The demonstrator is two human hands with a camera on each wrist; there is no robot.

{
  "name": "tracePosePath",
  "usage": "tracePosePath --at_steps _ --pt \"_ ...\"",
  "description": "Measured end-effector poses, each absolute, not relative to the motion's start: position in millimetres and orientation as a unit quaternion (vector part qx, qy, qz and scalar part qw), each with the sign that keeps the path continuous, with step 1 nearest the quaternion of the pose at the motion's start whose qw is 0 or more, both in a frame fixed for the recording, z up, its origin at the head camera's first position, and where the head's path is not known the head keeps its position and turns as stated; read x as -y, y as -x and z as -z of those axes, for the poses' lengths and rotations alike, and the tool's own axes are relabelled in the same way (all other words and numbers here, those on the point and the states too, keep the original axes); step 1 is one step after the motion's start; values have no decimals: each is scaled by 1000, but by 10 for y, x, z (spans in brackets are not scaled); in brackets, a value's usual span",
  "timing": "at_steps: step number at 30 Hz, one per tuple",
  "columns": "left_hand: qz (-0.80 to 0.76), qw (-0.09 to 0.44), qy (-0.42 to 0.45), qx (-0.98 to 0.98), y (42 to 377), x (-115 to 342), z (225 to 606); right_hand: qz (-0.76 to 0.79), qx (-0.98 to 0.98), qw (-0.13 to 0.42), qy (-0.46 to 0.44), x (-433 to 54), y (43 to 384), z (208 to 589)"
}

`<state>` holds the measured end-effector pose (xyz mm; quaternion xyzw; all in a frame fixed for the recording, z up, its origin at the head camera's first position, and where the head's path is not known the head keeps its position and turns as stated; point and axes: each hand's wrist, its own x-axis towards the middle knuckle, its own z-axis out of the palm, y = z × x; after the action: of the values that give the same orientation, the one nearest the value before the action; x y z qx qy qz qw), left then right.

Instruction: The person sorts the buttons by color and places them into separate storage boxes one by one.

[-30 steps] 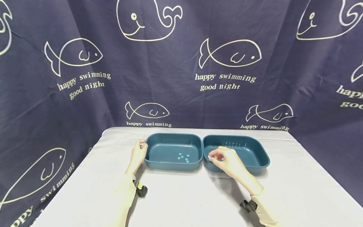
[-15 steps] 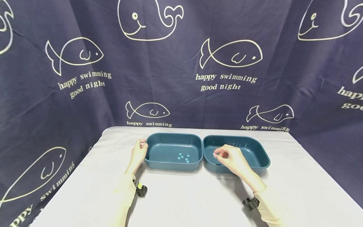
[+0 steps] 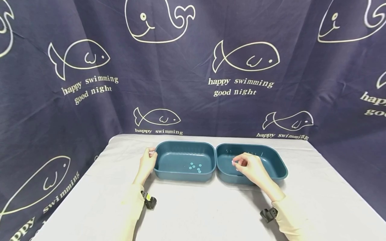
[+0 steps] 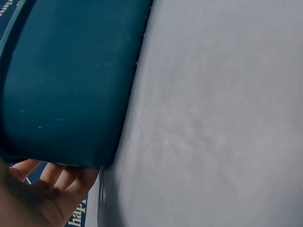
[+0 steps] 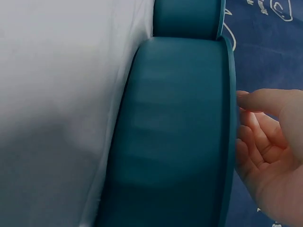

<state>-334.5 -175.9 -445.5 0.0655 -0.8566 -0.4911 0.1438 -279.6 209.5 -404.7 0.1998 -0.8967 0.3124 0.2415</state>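
Note:
Two teal plastic bins stand end to end on the white cloth. My left hand (image 3: 147, 161) grips the left end of the left bin (image 3: 184, 176), its thumb at the rim and its fingers against the outer wall in the left wrist view. Several small light-blue discs (image 3: 193, 166) lie on that bin's floor, towards its right. Over the right bin (image 3: 272, 164) is my right hand (image 3: 250, 165), thumb and index fingertips brought together above the near side. I cannot tell whether a small thing is between them; the rim hides the tips in the right wrist view.
The white cloth (image 3: 196, 207) covers the table under both bins. Behind and beside it hangs a dark blue curtain (image 3: 193, 67) with whale and fish drawings. A black wrist camera (image 3: 268, 215) sits on the right sleeve, another device (image 3: 149, 201) on the left.
My right hand has moved to the right, from the right bin's left end to further over its middle, fingertips kept together. The left hand and the discs have stayed put.

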Motion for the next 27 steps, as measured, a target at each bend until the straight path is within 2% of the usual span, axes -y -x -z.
tracePosePath --at_steps 27 --pt "490 144 -66 857 3333 1768 4441 -291 929 194 -124 -2414 2951 4186"
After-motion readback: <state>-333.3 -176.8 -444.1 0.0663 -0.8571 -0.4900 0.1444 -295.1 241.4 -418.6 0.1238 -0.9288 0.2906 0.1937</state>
